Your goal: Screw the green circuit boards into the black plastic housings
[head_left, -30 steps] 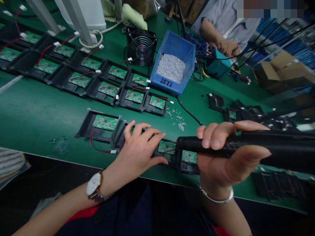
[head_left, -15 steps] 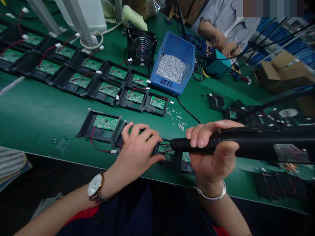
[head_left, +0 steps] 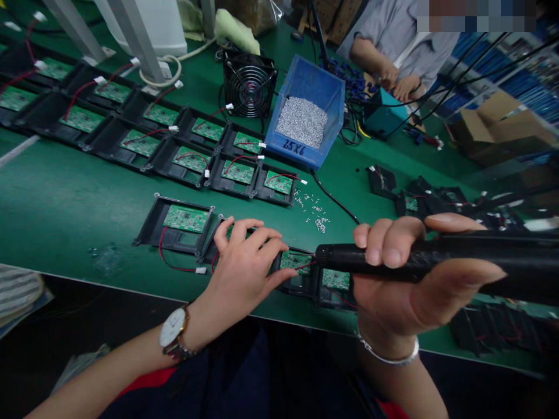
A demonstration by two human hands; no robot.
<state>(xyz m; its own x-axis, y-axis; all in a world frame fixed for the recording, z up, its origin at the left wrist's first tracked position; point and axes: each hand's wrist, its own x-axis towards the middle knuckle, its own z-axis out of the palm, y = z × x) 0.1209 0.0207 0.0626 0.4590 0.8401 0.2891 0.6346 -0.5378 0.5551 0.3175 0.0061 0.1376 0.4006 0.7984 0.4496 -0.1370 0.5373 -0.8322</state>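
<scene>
My right hand (head_left: 406,279) is wrapped round a black electric screwdriver (head_left: 441,259) that lies level, its tip over a green circuit board (head_left: 296,262) in a black plastic housing. My left hand (head_left: 244,267), with a watch on the wrist, lies flat with fingers spread on the neighbouring housing (head_left: 218,244) and holds it down. Another housing with a board and a red wire (head_left: 177,224) sits just left of that. A further board (head_left: 336,279) shows under the screwdriver.
A blue bin of small screws (head_left: 305,116) stands at the back, with loose screws (head_left: 317,212) scattered before it. Rows of housings with boards (head_left: 183,151) run to the left. A black fan (head_left: 248,84) sits behind. Another person's hands (head_left: 399,81) work at the far right.
The screwdriver and my right hand shifted left towards the board, then drew back right. My left hand stayed on the housing.
</scene>
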